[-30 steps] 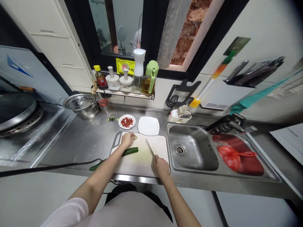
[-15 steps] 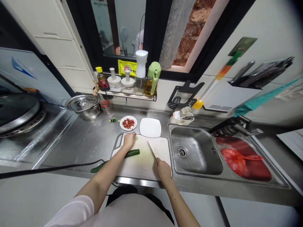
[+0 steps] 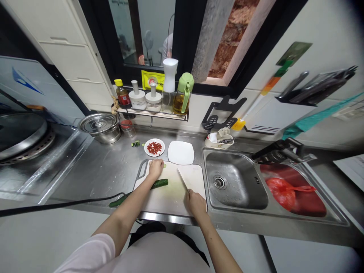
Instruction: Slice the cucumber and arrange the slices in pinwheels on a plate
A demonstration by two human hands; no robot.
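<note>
At the upper left of the white cutting board [image 3: 182, 204], my left hand [image 3: 156, 169] is closed with its fingers curled down. A pale green cucumber slice [image 3: 164, 165] shows right beside its fingertips; what lies under the fingers is hidden. My right hand [image 3: 196, 203] grips a kitchen knife [image 3: 183, 179] by the handle, its blade pointing up and left over the board. A cut piece of cucumber [image 3: 160, 183] lies on the board, partly behind my left forearm. Another green cucumber length [image 3: 117, 202] sticks out left of that forearm.
Beyond the board are a plate of chopped red pieces [image 3: 154, 147] and a white square plate [image 3: 181, 152]. Cucumber scraps [image 3: 137, 143] lie on the counter. A steel pot [image 3: 102, 129] stands left, a sink [image 3: 236, 182] right. Bottles and jars fill a wall rack [image 3: 159, 112].
My left hand's fingers have drawn in slightly at the board's upper edge. The knife and my right hand have stayed in nearly the same place.
</note>
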